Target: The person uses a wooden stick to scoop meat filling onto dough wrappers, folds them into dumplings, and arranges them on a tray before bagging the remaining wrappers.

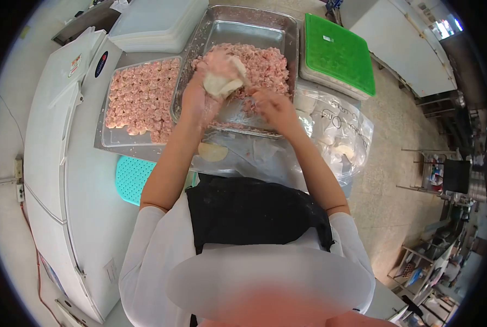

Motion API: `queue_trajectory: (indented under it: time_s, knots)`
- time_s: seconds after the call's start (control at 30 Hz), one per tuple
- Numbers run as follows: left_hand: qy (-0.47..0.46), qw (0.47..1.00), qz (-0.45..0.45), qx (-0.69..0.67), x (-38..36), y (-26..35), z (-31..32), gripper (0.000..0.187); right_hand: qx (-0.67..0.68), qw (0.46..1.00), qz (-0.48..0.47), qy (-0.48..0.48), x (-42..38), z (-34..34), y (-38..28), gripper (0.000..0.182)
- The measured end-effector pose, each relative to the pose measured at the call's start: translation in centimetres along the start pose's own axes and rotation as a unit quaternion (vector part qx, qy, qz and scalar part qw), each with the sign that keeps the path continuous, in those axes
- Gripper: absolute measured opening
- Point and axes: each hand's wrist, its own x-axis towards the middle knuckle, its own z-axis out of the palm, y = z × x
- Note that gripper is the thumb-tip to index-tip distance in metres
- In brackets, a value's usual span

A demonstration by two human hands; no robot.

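Note:
My left hand (199, 101) is over the left side of a metal pan, blurred in part, and holds a small stack of pale round dough wrappers (221, 86). Pinkish minced filling (268, 62) is heaped across the middle of the metal pan (257, 15). At the pan's lower right, my right hand (275, 110) has its fingers curled, with bits of filling close by; whatever they grip is hidden. Left of the pan, a tray (131, 140) carries rows of filled dumplings (142, 95). One loose wrapper (213, 152) lies near the table's front edge.
A box with a green lid (339, 52) stands right of the pan, above a clear plastic bag (336, 128) with pale wrappers. Stacked white trays (156, 24) are at the back left. A white freezer (91, 180) borders the left side. A turquoise perforated stool (134, 179) sits below the table.

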Motion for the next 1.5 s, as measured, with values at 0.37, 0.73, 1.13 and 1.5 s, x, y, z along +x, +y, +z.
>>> queue_trajectory:
  time_s: [0.37, 0.73, 1.13, 1.5]
  knots:
    - [-0.162, 0.935, 0.005, -0.315, 1.1, -4.2, -1.6, 0.077, -0.45, 0.877, -0.084, -0.142, -0.9, -6.0, -3.1, 0.025]
    - [0.019, 0.996, 0.016, -0.082, -0.1, -0.2, 2.5, 0.054, -0.275, 0.94, -0.149, -0.14, 2.2, -9.6, -6.2, 0.028]
    - [-0.095, 0.717, 0.192, 0.663, -1.2, 2.2, 0.8, 0.047, -0.243, 0.929, -0.105, -0.258, 2.5, -9.3, -4.5, 0.033]
    - [-0.062, 0.789, 0.061, 0.609, -0.3, 2.2, -0.9, 0.041, -0.556, 0.815, -0.063, -0.149, 1.9, -10.4, -0.4, 0.021]
